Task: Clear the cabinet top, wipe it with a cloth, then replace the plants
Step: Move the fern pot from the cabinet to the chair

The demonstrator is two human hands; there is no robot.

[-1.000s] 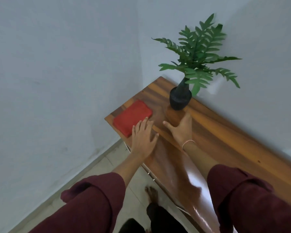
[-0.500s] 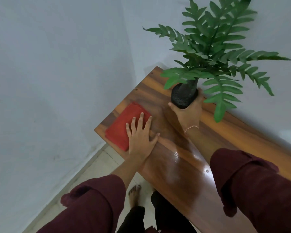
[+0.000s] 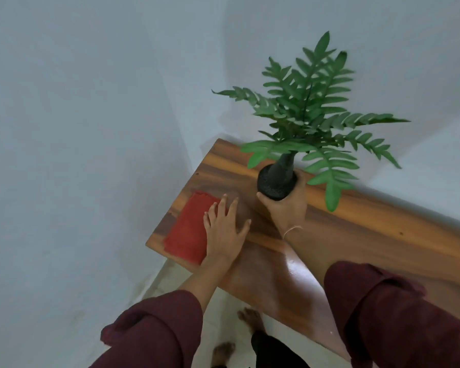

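Two hands busy on cabinet top (image 3: 356,229). Far left: red cloth (image 3: 187,231), folded, flat at corner, not yet used. Left hand (image 3: 225,229) flat, fingers spread, resting partly on cloth edge, gripping nothing, same as second ago. Right hand (image 3: 284,208) wrapped round black vase (image 3: 276,180) of fern plant (image 3: 311,123). Change: vase, standing on wood second ago, now raised and tilted. Judgement: clearing step underway; wiping follows.

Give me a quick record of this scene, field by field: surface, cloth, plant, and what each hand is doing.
surface: wooden cabinet top, glossy, in a wall corner
cloth: red cloth, folded, flat near the cabinet's end
plant: green fern in a black vase
left hand: open, flat, partly on the cloth
right hand: gripping the vase base
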